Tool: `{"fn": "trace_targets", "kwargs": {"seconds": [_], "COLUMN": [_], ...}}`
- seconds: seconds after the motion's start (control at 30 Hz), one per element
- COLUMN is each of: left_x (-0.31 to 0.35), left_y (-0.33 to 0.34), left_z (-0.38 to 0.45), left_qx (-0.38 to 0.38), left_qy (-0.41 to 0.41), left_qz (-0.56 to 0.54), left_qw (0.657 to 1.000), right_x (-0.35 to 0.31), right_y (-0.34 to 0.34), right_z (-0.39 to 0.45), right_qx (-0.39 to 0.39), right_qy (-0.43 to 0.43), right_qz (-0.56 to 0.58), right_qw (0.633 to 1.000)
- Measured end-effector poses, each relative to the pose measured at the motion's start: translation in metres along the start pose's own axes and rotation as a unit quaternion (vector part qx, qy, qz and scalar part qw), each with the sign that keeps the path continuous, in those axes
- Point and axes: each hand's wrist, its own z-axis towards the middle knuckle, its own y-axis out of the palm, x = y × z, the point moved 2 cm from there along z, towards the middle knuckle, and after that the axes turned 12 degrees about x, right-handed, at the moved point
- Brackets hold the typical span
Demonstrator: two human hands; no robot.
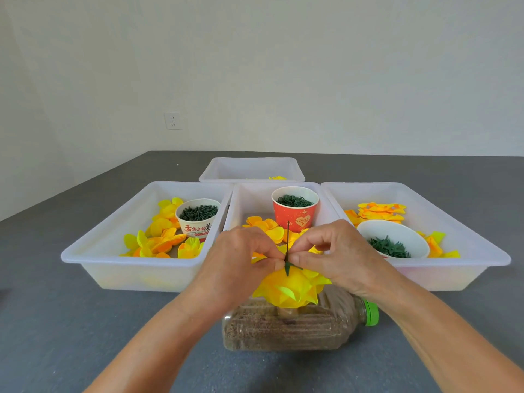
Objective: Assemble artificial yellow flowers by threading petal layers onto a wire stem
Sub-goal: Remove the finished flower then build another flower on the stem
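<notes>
A yellow flower head (289,287) sits upside down on a sand-filled plastic bottle (286,327) lying on its side. A dark green wire stem (288,236) rises straight up from the flower. My left hand (243,256) and my right hand (331,251) meet just above the petals, each pinching at the green calyx piece (288,268) around the stem. Loose yellow and orange petal layers (158,236) lie in the left tray, more petal layers (266,225) in the middle tray behind my hands.
Three white trays stand side by side: left tray (93,251) with a paper cup of green parts (198,218), middle tray (249,194) with a red cup (295,212), right tray (467,239) with a white bowl (394,236) and orange petals (380,211). A fourth tray (252,165) stands behind.
</notes>
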Motion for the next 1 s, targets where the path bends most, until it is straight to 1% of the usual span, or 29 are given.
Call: {"fn": "trace_targets", "kwargs": {"seconds": [0.03,0.1,0.2,0.27,0.37,0.5,0.63,0.77,0.87,1.0], "left_x": [-0.002,-0.005,-0.009,-0.007,-0.002,-0.003,-0.002,-0.001,-0.002,-0.001], "left_y": [-0.004,-0.013,-0.021,-0.018,-0.006,0.000,0.003,0.005,0.006,0.008], "left_z": [0.002,0.008,0.014,0.013,0.006,0.001,-0.002,-0.009,-0.011,-0.016], "left_qx": [-0.002,0.023,0.060,0.046,0.001,-0.013,0.006,0.056,0.062,0.072], "left_qy": [-0.017,-0.053,-0.079,-0.083,-0.075,-0.067,-0.027,0.061,0.120,0.147], "left_qz": [-0.022,-0.062,-0.083,-0.082,-0.059,-0.045,-0.021,0.028,0.056,0.070], "left_qw": [1.000,0.996,0.992,0.992,0.995,0.997,0.999,0.996,0.989,0.984], "right_x": [0.001,0.003,0.001,-0.001,-0.002,0.001,0.002,0.006,0.011,0.016], "right_y": [-0.003,-0.010,-0.010,-0.005,0.004,0.006,0.008,0.011,0.015,0.018], "right_z": [0.002,0.004,0.004,0.002,0.001,0.001,-0.002,-0.009,-0.012,-0.014], "right_qx": [0.011,0.037,0.030,0.017,0.014,0.022,0.030,0.052,0.068,0.085], "right_qy": [0.012,0.025,0.022,0.010,-0.001,0.017,-0.004,-0.048,-0.070,-0.089], "right_qz": [0.007,0.031,0.043,0.018,-0.017,-0.005,0.001,0.046,0.070,0.065], "right_qw": [1.000,0.999,0.998,1.000,1.000,1.000,1.000,0.996,0.993,0.990]}}
